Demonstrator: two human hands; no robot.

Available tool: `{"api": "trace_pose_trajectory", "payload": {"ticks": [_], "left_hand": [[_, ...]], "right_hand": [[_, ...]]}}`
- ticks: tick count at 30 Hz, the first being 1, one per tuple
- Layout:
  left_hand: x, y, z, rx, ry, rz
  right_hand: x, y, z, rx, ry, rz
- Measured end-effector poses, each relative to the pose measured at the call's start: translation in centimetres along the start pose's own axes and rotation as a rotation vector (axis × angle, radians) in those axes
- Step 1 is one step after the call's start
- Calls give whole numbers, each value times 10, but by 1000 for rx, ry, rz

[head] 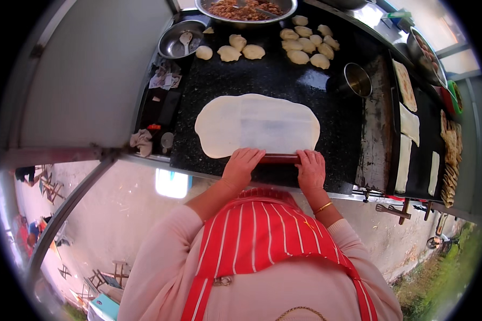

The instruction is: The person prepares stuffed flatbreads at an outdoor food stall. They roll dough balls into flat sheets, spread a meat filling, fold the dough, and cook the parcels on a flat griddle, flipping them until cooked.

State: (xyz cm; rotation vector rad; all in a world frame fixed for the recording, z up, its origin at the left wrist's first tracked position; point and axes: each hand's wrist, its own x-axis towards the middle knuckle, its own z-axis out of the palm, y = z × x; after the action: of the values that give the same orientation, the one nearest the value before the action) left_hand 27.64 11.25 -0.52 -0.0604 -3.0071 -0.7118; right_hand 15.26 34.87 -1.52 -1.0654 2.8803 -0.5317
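A broad, thin sheet of dough (221,124) lies flat on the black speckled stone worktop (265,80). Along its near edge rests a dark reddish-brown wooden rolling pin (280,159). My left hand (242,165) lies over the pin's left end, fingers pointing away from me. Over the right end is my right hand (311,170), placed the same way. Both palms hide the ends of the pin, and only its middle shows between them.
Several dough balls (306,45) sit at the back, near a large metal bowl (247,20) of brown filling. A steel bowl (180,40) holds a white spoon. Rightward stand a metal cup (357,80) of liquid and a griddle (421,148) with flatbreads.
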Motion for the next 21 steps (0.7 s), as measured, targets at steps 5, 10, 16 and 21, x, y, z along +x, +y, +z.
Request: {"api": "trace_pose_trajectory", "payload": {"ticks": [5,10,16,21], "left_hand": [[42,18,4,34,152,62],[118,27,21,164,116,-116],[200,2,17,289,173,-203],[192,7,22,294,107,-207]], "right_hand": [[11,26,-21,62,103,80],[62,71,-6,-26,80,136],[156,94,-9,-86,163,151],[152,94,-1,-136,82,158]]}}
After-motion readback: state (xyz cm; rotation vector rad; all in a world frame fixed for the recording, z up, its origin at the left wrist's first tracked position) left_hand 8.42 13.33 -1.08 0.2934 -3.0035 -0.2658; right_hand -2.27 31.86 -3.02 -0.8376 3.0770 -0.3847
